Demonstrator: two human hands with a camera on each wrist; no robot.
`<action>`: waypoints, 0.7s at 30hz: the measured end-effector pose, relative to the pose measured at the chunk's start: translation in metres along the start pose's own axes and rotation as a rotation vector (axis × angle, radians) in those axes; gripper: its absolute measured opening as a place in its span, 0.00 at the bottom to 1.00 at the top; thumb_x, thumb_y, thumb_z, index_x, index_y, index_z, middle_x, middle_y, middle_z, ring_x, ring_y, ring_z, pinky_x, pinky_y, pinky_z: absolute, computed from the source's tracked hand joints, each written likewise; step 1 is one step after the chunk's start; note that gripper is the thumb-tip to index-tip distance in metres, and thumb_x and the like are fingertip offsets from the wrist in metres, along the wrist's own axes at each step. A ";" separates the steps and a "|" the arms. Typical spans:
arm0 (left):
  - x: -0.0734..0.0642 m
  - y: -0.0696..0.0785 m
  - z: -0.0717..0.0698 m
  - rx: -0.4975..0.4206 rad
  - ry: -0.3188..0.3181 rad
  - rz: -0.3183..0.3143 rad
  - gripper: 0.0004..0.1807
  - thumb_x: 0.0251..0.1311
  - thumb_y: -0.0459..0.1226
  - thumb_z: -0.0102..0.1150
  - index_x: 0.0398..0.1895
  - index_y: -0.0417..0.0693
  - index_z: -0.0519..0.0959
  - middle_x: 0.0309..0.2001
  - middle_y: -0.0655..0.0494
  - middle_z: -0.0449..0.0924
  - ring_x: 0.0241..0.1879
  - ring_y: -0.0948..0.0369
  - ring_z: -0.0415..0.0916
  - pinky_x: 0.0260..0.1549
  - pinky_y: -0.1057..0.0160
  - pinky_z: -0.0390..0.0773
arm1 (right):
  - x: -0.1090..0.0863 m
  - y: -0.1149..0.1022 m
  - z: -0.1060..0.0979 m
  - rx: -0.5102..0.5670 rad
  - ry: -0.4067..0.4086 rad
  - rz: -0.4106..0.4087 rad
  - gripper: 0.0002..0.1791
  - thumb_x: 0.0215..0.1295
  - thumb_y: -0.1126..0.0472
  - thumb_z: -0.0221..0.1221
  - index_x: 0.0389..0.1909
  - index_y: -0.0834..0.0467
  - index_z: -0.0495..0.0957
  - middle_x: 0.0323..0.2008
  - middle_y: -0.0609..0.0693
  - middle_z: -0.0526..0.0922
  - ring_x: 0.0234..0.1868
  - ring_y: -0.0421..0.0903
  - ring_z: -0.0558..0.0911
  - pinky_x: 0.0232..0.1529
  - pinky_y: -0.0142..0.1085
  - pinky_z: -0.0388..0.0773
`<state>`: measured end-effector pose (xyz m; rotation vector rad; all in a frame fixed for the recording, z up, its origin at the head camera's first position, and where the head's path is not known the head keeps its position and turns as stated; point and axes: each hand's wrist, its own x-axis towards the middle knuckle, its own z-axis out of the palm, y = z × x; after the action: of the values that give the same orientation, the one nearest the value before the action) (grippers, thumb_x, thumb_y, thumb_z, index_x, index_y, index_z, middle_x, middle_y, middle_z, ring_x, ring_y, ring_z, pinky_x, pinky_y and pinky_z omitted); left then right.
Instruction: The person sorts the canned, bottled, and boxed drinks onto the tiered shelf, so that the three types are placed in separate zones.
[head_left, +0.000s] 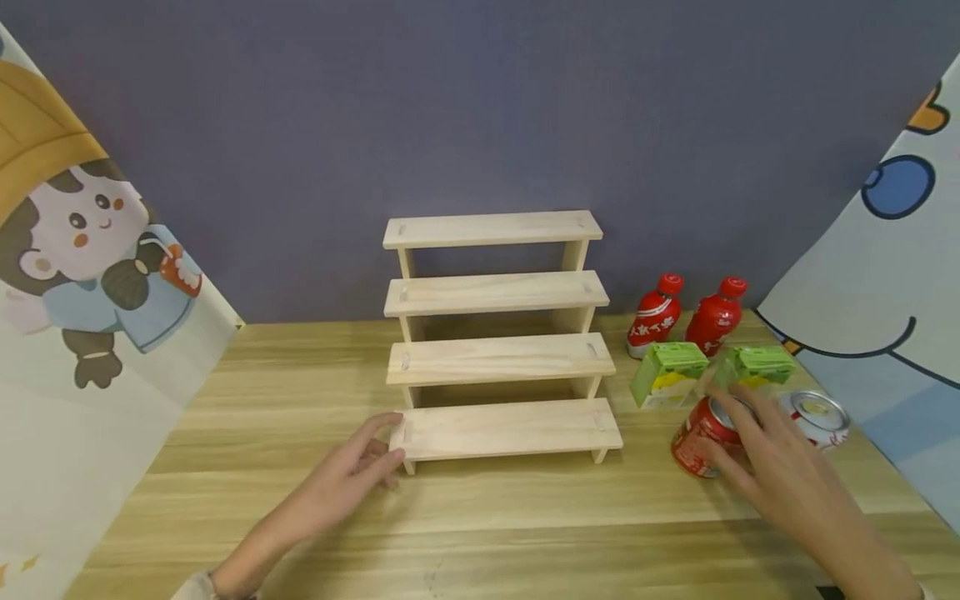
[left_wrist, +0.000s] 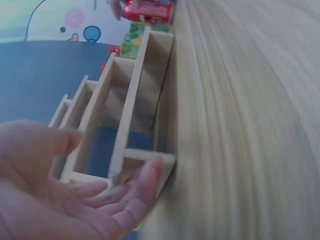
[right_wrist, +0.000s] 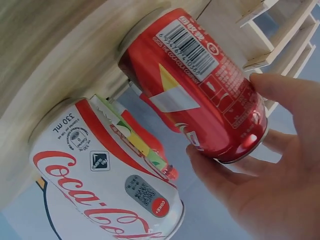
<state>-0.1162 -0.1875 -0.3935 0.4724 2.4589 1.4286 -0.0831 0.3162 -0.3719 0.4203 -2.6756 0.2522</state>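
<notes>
My right hand holds a red cola can on the table, with thumb and fingers on opposite sides of its upper end in the right wrist view. Beside that can stands a white Coca-Cola can, apart from the hand. At the left end of the lowest step of a four-tier wooden stand is my left hand. Its fingers are loosely bent, and the fingertips are at the step's end. Nothing is held in that hand.
Behind the cans are two green-and-white drink cartons. Farther back stand two red-capped bottles near the grey back panel. Cartoon-printed side panels flank the wood-grain table.
</notes>
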 end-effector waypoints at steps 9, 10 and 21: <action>0.017 -0.021 -0.001 -0.402 -0.058 -0.074 0.24 0.75 0.36 0.49 0.69 0.44 0.58 0.34 0.36 0.79 0.28 0.55 0.79 0.31 0.61 0.84 | 0.003 0.007 0.008 0.071 0.003 -0.022 0.45 0.48 0.58 0.76 0.68 0.58 0.67 0.57 0.66 0.69 0.48 0.65 0.75 0.30 0.61 0.80; 0.018 -0.023 0.000 -0.423 -0.072 -0.074 0.23 0.75 0.36 0.48 0.69 0.44 0.58 0.33 0.37 0.79 0.27 0.56 0.79 0.30 0.61 0.84 | 0.003 0.008 0.008 0.077 0.006 -0.027 0.45 0.48 0.59 0.77 0.68 0.59 0.67 0.57 0.66 0.69 0.48 0.65 0.76 0.30 0.60 0.80; 0.024 -0.036 0.001 -0.526 -0.138 -0.038 0.24 0.76 0.38 0.48 0.69 0.44 0.55 0.27 0.49 0.79 0.23 0.61 0.76 0.25 0.65 0.80 | 0.004 0.012 0.010 0.097 0.043 -0.065 0.45 0.44 0.58 0.78 0.66 0.57 0.69 0.55 0.63 0.71 0.46 0.62 0.77 0.28 0.58 0.80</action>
<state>-0.1430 -0.1941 -0.4268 0.3869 1.8702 1.8664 -0.0939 0.3240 -0.3805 0.5242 -2.6104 0.3681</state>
